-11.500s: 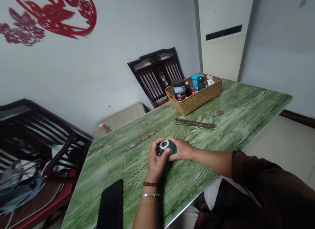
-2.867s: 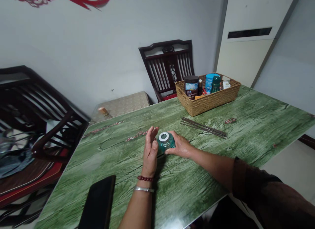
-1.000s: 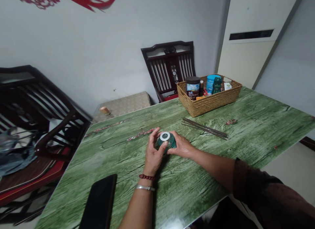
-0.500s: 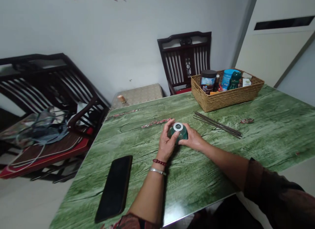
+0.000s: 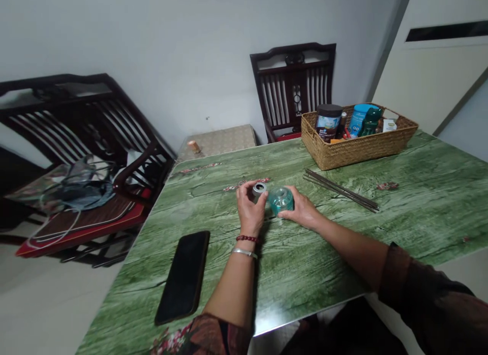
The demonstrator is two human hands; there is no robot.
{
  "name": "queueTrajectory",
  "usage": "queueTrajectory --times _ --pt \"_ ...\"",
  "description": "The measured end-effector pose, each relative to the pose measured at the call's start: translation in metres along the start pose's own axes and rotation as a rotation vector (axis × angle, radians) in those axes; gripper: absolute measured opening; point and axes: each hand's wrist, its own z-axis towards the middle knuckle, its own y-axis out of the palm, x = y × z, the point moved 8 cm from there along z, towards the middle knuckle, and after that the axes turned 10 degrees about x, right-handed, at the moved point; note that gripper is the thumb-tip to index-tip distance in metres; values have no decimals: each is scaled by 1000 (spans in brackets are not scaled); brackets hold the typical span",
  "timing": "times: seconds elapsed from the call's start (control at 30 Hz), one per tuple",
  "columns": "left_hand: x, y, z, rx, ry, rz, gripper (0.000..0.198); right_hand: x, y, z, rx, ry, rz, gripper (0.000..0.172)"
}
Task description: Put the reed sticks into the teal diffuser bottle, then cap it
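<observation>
Between the thumb and fingers of my left hand point(image 5: 250, 204) is a silver ring-shaped cap point(image 5: 260, 187) with a hole in its middle. It is apart from a round, clear glass bottle point(image 5: 281, 201) of blue-green liquid just to its right. My right hand point(image 5: 299, 208) is closed around the right side of this bottle, whose bare neck faces up. Beyond my right hand, a bundle of thin dark reed sticks point(image 5: 341, 190) lies slantwise on the green table point(image 5: 328, 258).
A black phone point(image 5: 183, 277) lies at the table's left. At the back right stands a wicker basket point(image 5: 358, 152) with a dark-lidded jar point(image 5: 328, 122), a blue tin point(image 5: 360, 119) and a green bottle point(image 5: 370, 122). Dark wooden chairs point(image 5: 295, 90) stand beyond the table.
The silver cap has come off the bottle and moved left in my left hand, baring the bottle's neck. My right hand still holds the bottle. The view has shifted slightly.
</observation>
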Motion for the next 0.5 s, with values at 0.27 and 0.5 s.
queueTrajectory --times 0.27,0.5 --pt "-16 -10 8 41 -17 283 43 -1 -2 -2 6 10 -52 79" --pt "-25 2 1 -165 -39 446 34 0 -1 -2 10 2 -47 79"
